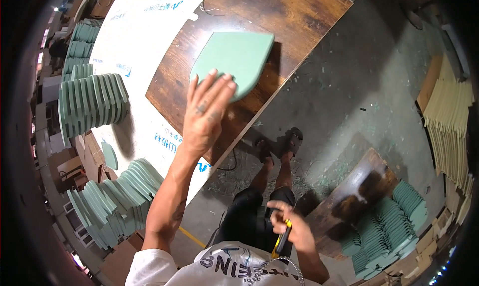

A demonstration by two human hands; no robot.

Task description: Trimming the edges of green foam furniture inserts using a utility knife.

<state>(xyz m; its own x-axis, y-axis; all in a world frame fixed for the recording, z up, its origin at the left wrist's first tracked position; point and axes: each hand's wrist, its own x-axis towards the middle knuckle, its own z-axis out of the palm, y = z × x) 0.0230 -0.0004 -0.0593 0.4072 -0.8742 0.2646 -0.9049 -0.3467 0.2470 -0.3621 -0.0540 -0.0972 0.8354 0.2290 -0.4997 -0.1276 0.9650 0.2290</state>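
Observation:
A green foam pad [234,56], rounded at one end, lies flat on a dark wooden board [279,11]. My left hand [205,114] reaches up to it, fingers spread, with the fingertips resting on the pad's near edge. My right hand [292,226] is low by my lap, closed around a yellow and black utility knife [282,240], far from the pad.
Stacks of the same green foam pads stand at the left [92,104] and lower left [117,201], and another pile [394,221] lies at the lower right beside a wooden board [359,186]. Beige sheets [451,131] lean at the right. A white printed sheet [137,36] underlies the board.

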